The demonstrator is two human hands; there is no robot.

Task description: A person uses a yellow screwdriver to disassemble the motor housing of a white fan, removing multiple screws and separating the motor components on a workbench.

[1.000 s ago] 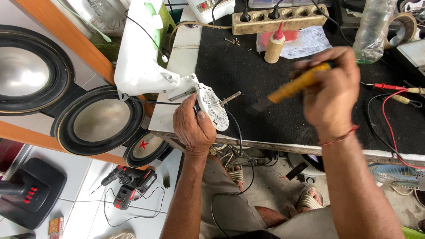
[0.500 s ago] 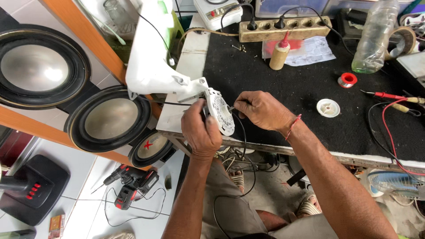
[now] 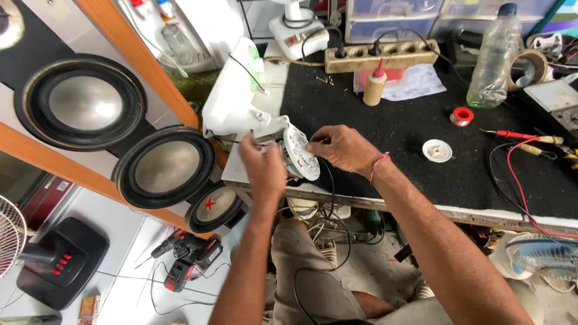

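**Both hands on white motor disc at bench edge**

Speaker cabinet (image 3: 90,150), far left: orange-brown wood frame, two large round drivers stacked diagonally, a smaller one with a red cross mark below them.

Workbench (image 3: 421,120): black mat top, white front edge, fills the right half.

White plastic fan housing (image 3: 232,99): lies on the bench's left end, a thin black wire trailing over it.

Left hand (image 3: 263,165): at the bench's front-left edge, back of hand to the camera, fingers curled against the near side of the motor disc. Can't tell how firmly it grips; fingertips are hidden.

Right hand (image 3: 340,147): red thread on the wrist, fingertips pinched narrow on the disc's right rim.

Round white motor disc (image 3: 300,153): vented, standing on edge, tilted, just beside the housing's lower right corner, between the two hands. Black cable drops from it below the bench.

Rest of the bench, back to front:
- Wooden power strip (image 3: 385,55), plugs in, along the back edge.
- Clear plastic bottle (image 3: 494,60), upright, back right.
- Roll of tape (image 3: 533,66), just beside the bottle.
- Small glue bottle with red nozzle (image 3: 375,84), upright, on a sheet of paper.
- Red solder spool (image 3: 462,116), mid-mat.
- White round cap (image 3: 437,150), near the spool, well apart from the right hand.
- Red test probe (image 3: 518,135), lead curling to the right edge.

Floor: red-black cordless drill (image 3: 189,259), lower left.
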